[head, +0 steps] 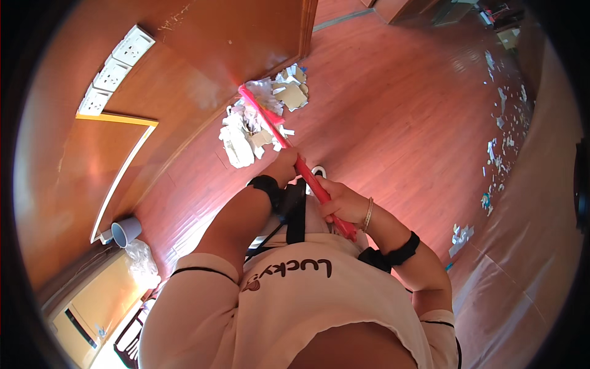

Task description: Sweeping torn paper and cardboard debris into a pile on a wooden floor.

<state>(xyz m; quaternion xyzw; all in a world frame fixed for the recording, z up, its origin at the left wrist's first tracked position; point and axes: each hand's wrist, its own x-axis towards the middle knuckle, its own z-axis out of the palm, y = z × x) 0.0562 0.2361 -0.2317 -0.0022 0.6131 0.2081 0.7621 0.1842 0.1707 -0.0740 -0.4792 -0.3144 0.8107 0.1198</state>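
My left hand (288,162) grips the upper part of a long red handle (313,183). Nearer its end, by my waist, my right hand (341,200) is closed around the same handle, a bracelet on the wrist. The far end of the handle reaches the foot of the wooden wall, with a red part, perhaps a broom head, partly showing over the litter. Under and around it lies a pile of paper scraps (237,143) and plastic film. Pieces of torn cardboard (291,94) lie at the pile's far side.
White power sockets (110,74) are fixed on the wooden wall (193,92). A grey bin (126,232) stands at the left, with a clear plastic bag (140,263) beside it. Paper scraps (493,157) are strewn over the reddish wood floor (405,115) along the right side.
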